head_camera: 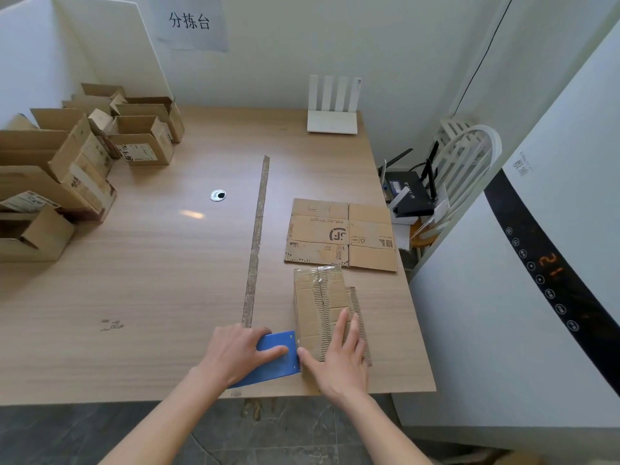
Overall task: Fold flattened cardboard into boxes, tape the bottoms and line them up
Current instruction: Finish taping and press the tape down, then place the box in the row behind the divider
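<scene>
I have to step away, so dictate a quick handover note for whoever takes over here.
Left hand: lies on the blue flat tape tool at the wooden table's near edge.
Right hand: open, pressing the stack of flattened brown cardboard.
One printed flattened carton lies spread out behind the stack.
Done: folded brown boxes stand at far left.
Left: fold, tape and line up the rest.

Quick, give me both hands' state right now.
Left hand: open, fingers resting flat on the blue tape dispenser.
Right hand: open, pressing flat on the folded cardboard stack.
</scene>
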Tool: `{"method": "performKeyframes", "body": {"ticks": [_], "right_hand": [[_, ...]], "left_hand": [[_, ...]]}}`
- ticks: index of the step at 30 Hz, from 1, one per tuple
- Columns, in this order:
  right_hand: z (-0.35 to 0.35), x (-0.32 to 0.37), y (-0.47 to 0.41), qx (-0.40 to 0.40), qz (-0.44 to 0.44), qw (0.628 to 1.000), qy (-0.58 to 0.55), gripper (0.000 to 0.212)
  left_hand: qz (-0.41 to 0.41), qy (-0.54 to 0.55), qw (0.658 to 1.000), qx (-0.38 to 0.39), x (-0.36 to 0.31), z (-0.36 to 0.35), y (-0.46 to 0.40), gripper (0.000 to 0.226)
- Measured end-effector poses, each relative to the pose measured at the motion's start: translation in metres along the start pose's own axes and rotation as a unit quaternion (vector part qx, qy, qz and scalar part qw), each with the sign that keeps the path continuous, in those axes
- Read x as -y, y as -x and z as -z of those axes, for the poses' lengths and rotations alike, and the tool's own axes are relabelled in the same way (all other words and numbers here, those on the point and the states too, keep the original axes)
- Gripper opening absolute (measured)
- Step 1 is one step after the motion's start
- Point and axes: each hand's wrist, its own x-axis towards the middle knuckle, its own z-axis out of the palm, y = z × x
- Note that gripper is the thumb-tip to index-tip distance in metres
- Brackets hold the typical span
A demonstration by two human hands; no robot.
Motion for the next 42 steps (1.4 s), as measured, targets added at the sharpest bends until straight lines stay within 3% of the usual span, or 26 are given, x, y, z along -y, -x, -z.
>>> {"method": "performKeyframes", "body": {"ticks": [3,6,10,12,18,20,23,26,28,30,32,34,37,40,42], "right_hand": [[0.003,0.008,0.001,-0.02,-0.025,1.0,-0.001,0.121],[0.003,0.01,0.004,-0.027,-0.025,0.999,0.02,0.126],[-0.002,0.008,0.002,-0.046,-0.019,0.998,0.039,0.128],[-0.005,0.012,0.002,-0.056,-0.023,0.997,0.045,0.128],[-0.01,0.013,0.0,-0.072,-0.032,0.996,0.041,0.133],[-0.009,0.011,0.0,-0.063,-0.034,0.997,0.029,0.138],[-0.005,0.006,0.001,-0.049,-0.017,0.999,-0.009,0.134],[0.009,-0.003,-0.004,-0.094,0.023,0.99,-0.099,0.112],[0.019,-0.01,-0.017,-0.099,0.02,0.985,-0.139,0.1],[0.026,-0.013,-0.032,-0.034,0.012,0.972,-0.234,0.073],[0.035,-0.016,-0.039,0.03,0.008,0.954,-0.297,0.042],[0.053,-0.017,-0.037,0.064,0.025,0.946,-0.317,0.061],[0.105,-0.006,-0.028,0.115,0.07,0.935,-0.327,0.087],[0.169,0.026,-0.011,0.155,0.075,0.894,-0.414,0.08],[0.205,0.055,0.0,0.115,0.065,0.876,-0.464,0.081]], "left_hand": [[-0.009,-0.063,0.998,-0.013,-0.006,0.002,-0.012,0.071],[0.007,-0.129,0.991,0.035,0.018,-0.002,-0.012,0.059],[0.081,-0.101,0.989,-0.075,0.052,-0.028,0.007,0.052],[0.084,-0.079,0.989,-0.091,0.055,-0.038,0.012,0.047],[0.143,0.001,0.985,-0.095,0.055,-0.09,0.009,0.05],[0.134,0.001,0.986,-0.103,0.056,-0.105,0.008,0.068],[0.159,0.023,0.977,-0.14,0.045,-0.089,0.004,0.067],[0.126,0.137,0.968,-0.166,0.008,-0.056,-0.004,0.066],[0.108,0.314,0.94,-0.081,-0.025,-0.039,-0.013,0.066],[0.127,0.519,0.844,0.041,-0.054,-0.029,-0.021,0.066],[0.157,0.613,0.772,0.064,-0.071,-0.023,-0.024,0.057],[0.179,0.636,0.75,0.043,-0.076,-0.009,-0.024,0.084],[0.133,0.645,0.753,0.016,-0.065,0.021,-0.027,0.122],[0.048,0.604,0.792,-0.072,-0.055,0.069,-0.032,0.121],[0.0,0.584,0.802,-0.126,-0.051,0.106,-0.034,0.112]]}}
